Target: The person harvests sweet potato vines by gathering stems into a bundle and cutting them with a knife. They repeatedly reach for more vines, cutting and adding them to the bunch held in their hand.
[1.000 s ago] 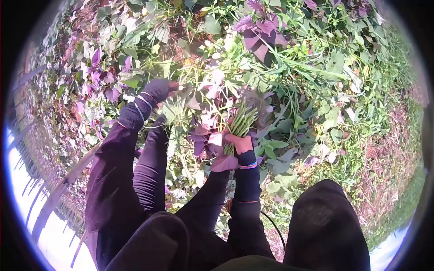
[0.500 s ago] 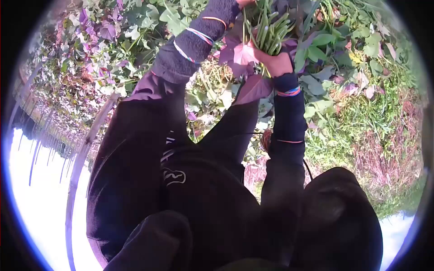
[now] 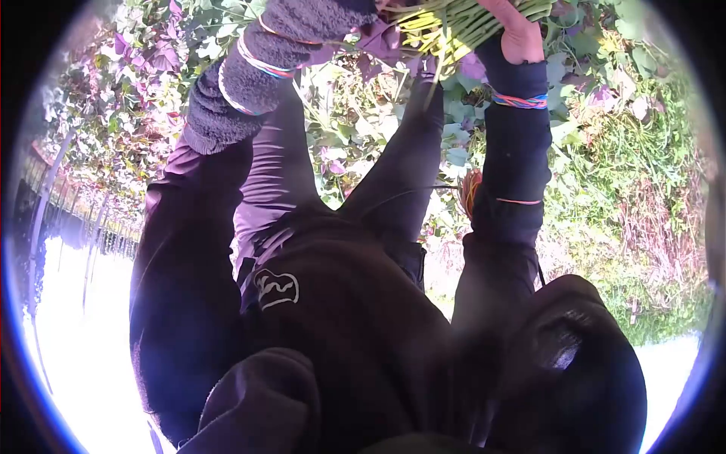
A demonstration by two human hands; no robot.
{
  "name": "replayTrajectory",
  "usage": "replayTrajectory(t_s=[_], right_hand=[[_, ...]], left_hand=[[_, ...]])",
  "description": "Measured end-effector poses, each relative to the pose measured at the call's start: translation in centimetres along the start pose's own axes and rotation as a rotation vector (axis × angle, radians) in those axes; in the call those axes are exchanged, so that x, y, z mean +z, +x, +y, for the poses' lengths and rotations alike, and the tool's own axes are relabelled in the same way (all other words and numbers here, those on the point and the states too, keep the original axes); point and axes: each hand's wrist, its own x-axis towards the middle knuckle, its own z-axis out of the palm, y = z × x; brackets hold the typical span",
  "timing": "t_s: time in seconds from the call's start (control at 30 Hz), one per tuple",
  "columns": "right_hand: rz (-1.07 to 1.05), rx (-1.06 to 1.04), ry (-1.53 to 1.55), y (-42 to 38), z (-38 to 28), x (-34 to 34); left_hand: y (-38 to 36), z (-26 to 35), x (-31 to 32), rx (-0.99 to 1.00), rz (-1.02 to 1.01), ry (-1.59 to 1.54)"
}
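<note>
A bunch of cut green leafy stems point(image 3: 446, 34) lies at the top edge, its pale cut ends fanned toward me. My right hand point(image 3: 522, 38) is closed on the bunch from the right, with its fingertips beyond the frame. My left hand point(image 3: 387, 9) is at the stems' left side, almost wholly cut off by the top edge, so its fingers are hidden. Coloured rubber bands point(image 3: 261, 64) circle my fuzzy left sleeve. More rubber bands point(image 3: 520, 100) wrap my right cuff. Purple leaves point(image 3: 374, 45) hang beneath the stems.
Green and purple leafy vines point(image 3: 159, 83) cover the ground around my legs point(image 3: 280, 151). A bundle of orange-brown bands or strings point(image 3: 471, 191) hangs beside my right forearm. Grass point(image 3: 643, 204) grows at the right. Thin poles point(image 3: 94, 234) stand at the far left.
The stems have shifted up and spread from an upright cluster into a slanting fan. My right hand has moved up and right with them; my left forearm has moved left and up.
</note>
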Motion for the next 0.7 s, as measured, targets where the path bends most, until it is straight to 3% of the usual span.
replayTrajectory(t_s=[0.07, 0.1, 0.13, 0.17, 0.2, 0.23, 0.27, 0.33, 0.37, 0.4, 0.43, 0.47, 0.5, 0.53, 0.6, 0.63, 0.67, 0.7], right_hand=[[-0.126, -0.126, -0.103, -0.2, 1.7, -1.6], [-0.076, -0.11, -0.21, -0.2, 2.4, -1.7], [-0.025, -0.109, -0.316, -0.3, 2.6, -1.1], [-0.092, 0.053, -0.236, -1.1, 2.0, 0.3], [-0.235, 0.04, -0.327, -1.1, 2.7, 0.8], [-0.384, 0.037, -0.112, -1.6, 2.1, 2.9], [-0.531, 0.052, 0.105, -2.3, 2.0, 4.9], [-0.531, 0.125, 0.534, -2.4, 5.1, 6.3], [-0.579, 0.154, 0.654, -1.7, 7.1, 5.9], [-0.581, 0.235, 0.536, -1.8, 6.4, 5.7], [-0.534, 0.173, 0.541, -1.6, 6.7, 5.4], [-0.486, 0.112, 0.549, -1.2, 7.0, 5.1], [-0.43, 0.074, 0.469, -1.1, 6.3, 4.8], [-0.593, 0.009, 0.552, 0.3, 6.8, 3.9], [-0.369, -0.123, 0.29, -0.4, 4.0, 2.8], [-0.309, -0.15, 0.303, -0.1, 3.5, 2.1], [-0.246, -0.177, 0.317, 0.3, 3.1, 1.1], [-0.197, -0.139, 0.221, 0.7, 2.5, -0.6]], left_hand=[[0.0, 0.4, 0.3, -0.07, -0.178, -0.138], [-1.0, -1.9, 1.4, 0.295, -0.004, 0.124], [-0.3, -1.9, -0.2, 0.635, 0.016, 0.316], [-0.2, 0.4, -1.6, 0.044, -0.04, -0.018], [0.3, 0.8, -3.3, 0.022, -0.206, -0.022], [0.6, 0.6, -4.3, 0.093, -0.309, 0.002], [0.6, 0.1, -4.7, 0.02, -0.443, -0.071], [0.1, -3.4, -2.8, 0.439, -0.134, -0.241], [0.4, -1.4, -4.8, -0.118, -0.302, -0.641], [0.5, 0.8, -6.5, -0.699, -0.454, -1.023], [0.7, -1.0, -5.5, -0.418, -0.425, -0.921], [1.0, -1.9, -4.0, -0.281, -0.224, -0.947], [2.1, -2.2, -2.9, -0.334, -0.015, -0.9], [3.3, -2.9, -2.1, -0.385, 0.19, -0.854], [7.2, -7.2, -1.7, -0.279, 0.58, -0.505], [9.8, -10.1, -2.4, -0.092, 0.633, -0.165], [12.1, -10.5, -3.2, -0.047, 0.761, 0.183], [14.5, -11.6, -4.1, -0.047, 0.715, 0.273]])
